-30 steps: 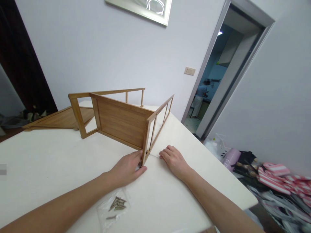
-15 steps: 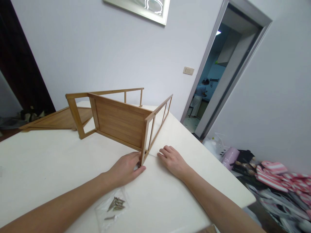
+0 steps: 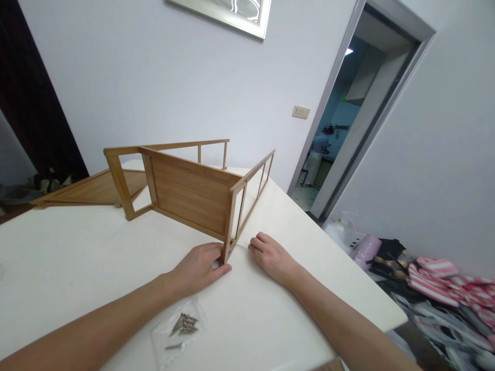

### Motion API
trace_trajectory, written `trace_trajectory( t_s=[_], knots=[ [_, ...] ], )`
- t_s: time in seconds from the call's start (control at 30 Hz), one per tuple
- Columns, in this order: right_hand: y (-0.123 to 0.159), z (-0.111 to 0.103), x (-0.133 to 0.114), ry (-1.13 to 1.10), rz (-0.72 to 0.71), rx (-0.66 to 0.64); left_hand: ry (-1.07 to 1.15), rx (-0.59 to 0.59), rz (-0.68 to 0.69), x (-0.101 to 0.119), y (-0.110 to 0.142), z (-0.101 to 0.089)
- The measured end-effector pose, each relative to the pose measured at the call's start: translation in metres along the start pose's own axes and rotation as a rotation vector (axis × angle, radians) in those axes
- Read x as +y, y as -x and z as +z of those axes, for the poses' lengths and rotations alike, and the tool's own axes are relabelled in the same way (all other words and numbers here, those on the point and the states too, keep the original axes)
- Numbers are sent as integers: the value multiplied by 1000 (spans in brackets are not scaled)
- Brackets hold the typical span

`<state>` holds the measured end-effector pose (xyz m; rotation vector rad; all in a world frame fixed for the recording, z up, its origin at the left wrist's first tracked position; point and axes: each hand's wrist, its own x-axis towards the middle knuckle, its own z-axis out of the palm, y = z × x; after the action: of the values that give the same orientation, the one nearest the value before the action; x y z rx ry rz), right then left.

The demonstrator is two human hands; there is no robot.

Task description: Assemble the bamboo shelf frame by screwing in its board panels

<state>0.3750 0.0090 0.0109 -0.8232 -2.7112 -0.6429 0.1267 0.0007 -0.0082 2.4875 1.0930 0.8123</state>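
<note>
A wooden shelf frame (image 3: 189, 193) rests on the white table, with a flat panel between two ladder-like side pieces. My left hand (image 3: 199, 270) is closed around the near lower end of the right side piece, thumb in front and fingers partly hidden behind the wood. Just right of that corner, my right hand (image 3: 270, 257) has its fingers curled in a pinch on a thin metal rod (image 3: 242, 248), which looks like a hex key. The rod points at the frame's lower corner; its tip there is hard to make out. Below my left hand lies a clear plastic bag (image 3: 158, 337) with several screws (image 3: 185, 324).
Another wooden panel (image 3: 96, 188) lies at the table's left back. The white table (image 3: 371, 304) ends in a rounded corner on the right. Beyond that edge are piled clothes (image 3: 436, 278) and bags. A person (image 3: 319, 149) stands beyond the doorway.
My right hand has shifted slightly left and its fingers have curled in more. My left hand and the shelf frame stay practically where they were.
</note>
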Motion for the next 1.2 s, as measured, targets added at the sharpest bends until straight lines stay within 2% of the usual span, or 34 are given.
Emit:
trace_trajectory(
  t_s=[0.23, 0.37, 0.5, 0.7, 0.93, 1.2],
  knots=[
    [-3, -2, -3, 101, 6, -16, 15, -20, -22, -1, 0, 0],
    [-2, 0, -3, 62, 48, -36, 50, -17, -44, -2, 1, 1],
    [-1, 6, 0, -99, 119, -23, 68, -16, -70, -4, 1, 3],
    [1, 15, 7, -377, 210, 61, 85, -38, -116, -3, 0, 1],
    [4, 24, 8, -678, 392, 126, 84, -26, -114, -2, 0, -1],
    [8, 19, -3, -530, 329, 148, 117, -29, -148, 5, -1, -5]
  ],
)
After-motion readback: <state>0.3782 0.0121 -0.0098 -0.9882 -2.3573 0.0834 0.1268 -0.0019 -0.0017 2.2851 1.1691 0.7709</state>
